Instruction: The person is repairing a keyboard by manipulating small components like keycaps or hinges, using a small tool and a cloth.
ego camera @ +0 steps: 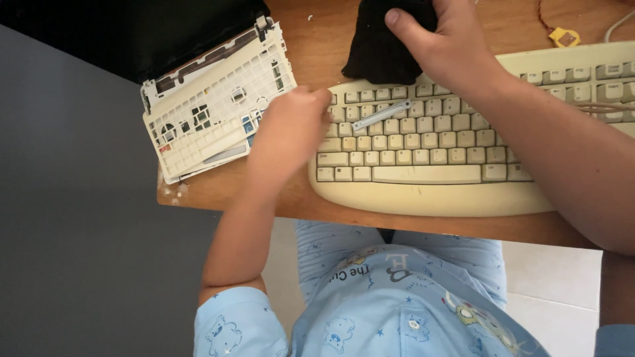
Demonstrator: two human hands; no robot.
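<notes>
Keyboard (423, 165), cream and curved, is lying on the wooden tabletop (317, 53) near the person, one slim grey tool (381, 114) resting on its keys. Left hand (291, 129) is curling at its left end; whether it is gripping anything I cannot tell. Right hand (440, 43) is holding one black cloth (377, 46) beyond the far edge. One stripped white key frame (211, 106) is sitting further left.

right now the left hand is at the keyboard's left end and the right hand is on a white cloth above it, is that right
Not quite: the cloth under the right hand is black, not white, as the head view shows. The left hand is indeed at the left end of the keyboard.
</notes>
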